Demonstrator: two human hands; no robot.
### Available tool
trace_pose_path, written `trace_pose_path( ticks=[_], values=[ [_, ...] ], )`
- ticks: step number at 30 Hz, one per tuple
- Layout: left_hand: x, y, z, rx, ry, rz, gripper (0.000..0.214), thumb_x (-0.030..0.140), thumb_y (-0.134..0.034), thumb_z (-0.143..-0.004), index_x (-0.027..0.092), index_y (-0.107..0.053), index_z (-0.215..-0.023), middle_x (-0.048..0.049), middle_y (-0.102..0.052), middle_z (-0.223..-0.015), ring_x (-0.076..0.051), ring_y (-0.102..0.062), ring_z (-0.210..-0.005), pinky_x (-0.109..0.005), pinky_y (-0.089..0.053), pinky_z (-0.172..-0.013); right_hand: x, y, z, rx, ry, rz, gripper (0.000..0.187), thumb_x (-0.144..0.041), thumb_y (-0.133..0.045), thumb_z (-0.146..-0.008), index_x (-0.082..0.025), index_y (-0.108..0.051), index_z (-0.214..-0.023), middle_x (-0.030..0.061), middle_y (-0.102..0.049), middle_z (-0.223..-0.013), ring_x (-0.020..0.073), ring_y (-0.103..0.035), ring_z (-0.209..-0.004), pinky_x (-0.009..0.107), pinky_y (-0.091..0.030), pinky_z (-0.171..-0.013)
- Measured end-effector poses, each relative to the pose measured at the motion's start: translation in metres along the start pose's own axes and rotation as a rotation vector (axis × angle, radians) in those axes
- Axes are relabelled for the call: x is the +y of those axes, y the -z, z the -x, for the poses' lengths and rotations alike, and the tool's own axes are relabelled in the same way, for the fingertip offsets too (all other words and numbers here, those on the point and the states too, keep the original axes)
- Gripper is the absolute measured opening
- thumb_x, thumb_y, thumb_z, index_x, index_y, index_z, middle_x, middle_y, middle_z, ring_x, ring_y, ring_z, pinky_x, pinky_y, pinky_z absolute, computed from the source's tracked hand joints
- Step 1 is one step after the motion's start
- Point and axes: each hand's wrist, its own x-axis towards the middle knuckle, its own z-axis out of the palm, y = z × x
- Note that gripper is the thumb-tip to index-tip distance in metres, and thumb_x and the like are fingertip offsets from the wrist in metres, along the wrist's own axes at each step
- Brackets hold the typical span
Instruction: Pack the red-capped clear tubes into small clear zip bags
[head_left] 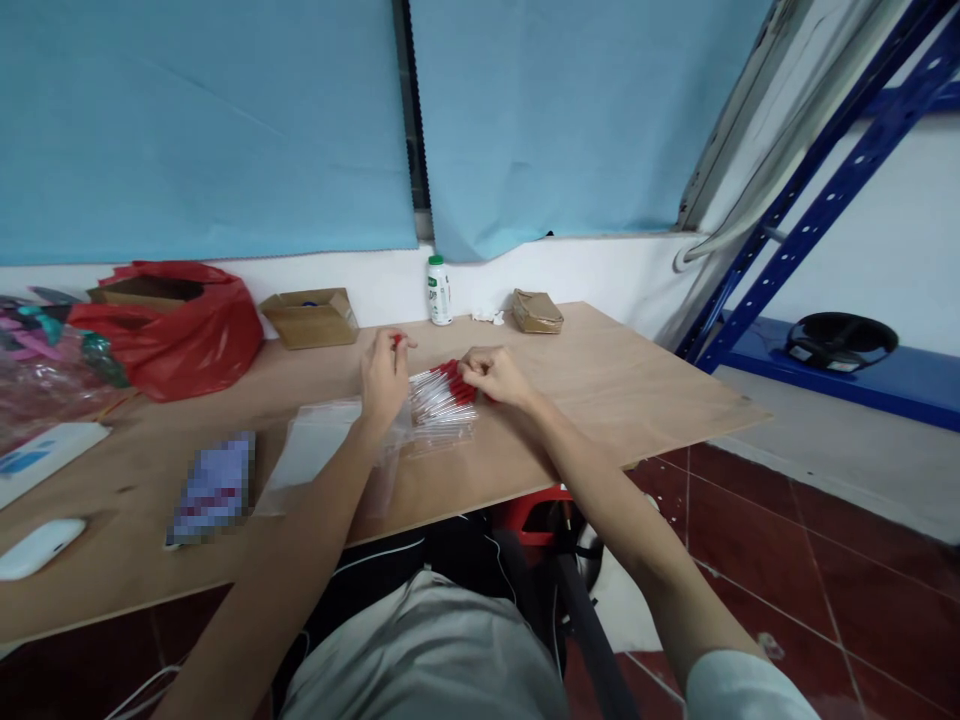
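Observation:
Slim clear sticks with red ends (444, 397) lie in a pile on the wooden table (600, 400); their exact kind is too small to make out. At the pile's right side, my right hand (499, 375) is closed with curled fingers over the red ends, and what its fingertips grip is hidden. My left hand (384, 380) is raised just left of the pile, its fingers pinched on a small red piece (397, 341). Clear plastic bags (319, 440) lie flat beneath and beside my left forearm.
Along the wall stand a red plastic bag (217, 340), an open cardboard box (311, 320), a white bottle with a green cap (439, 290) and a brown package (536, 312). A blurred-out purple item (214, 488) and a white rounded device (41, 548) lie left. A blue shelf (915, 385) stands right.

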Motion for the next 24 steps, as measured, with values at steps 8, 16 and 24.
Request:
trace_pose_path(
  ticks=[8, 16, 24],
  values=[
    [-0.001, -0.012, 0.009, 0.03, -0.028, -0.077, 0.017, 0.034, -0.064, -0.097, 0.023, -0.075, -0.104, -0.0106, -0.061, -0.114, -0.026, -0.062, -0.111, -0.04, -0.05, -0.102, 0.013, -0.008, 0.004, -0.281, -0.059, -0.067, 0.025, -0.04, -0.075, -0.086, -0.018, -0.063, -0.086, -0.002, -0.065, -0.077, 0.0125, -0.054, -0.069, 0.024, -0.04, -0.07],
    [0.001, -0.017, 0.013, -0.015, 0.077, 0.036, 0.019, 0.033, -0.053, -0.101, 0.022, -0.067, -0.107, -0.0064, -0.075, -0.108, -0.019, -0.069, -0.097, -0.033, -0.053, -0.091, 0.014, -0.006, 0.004, -0.386, -0.046, 0.035, 0.012, -0.027, -0.076, -0.086, -0.017, -0.074, -0.092, 0.0017, -0.075, -0.084, 0.0149, -0.065, -0.076, 0.025, -0.045, -0.075],
    [-0.003, -0.027, 0.017, -0.186, 0.113, 0.105, 0.017, 0.036, -0.068, -0.091, 0.023, -0.069, -0.102, -0.004, -0.079, -0.098, -0.02, -0.074, -0.09, -0.034, -0.055, -0.089, 0.015, 0.003, 0.002, -0.259, -0.035, 0.103, 0.022, -0.038, -0.078, -0.086, -0.017, -0.07, -0.083, 0.0001, -0.068, -0.075, 0.0137, -0.056, -0.068, 0.026, -0.041, -0.068]
  ],
)
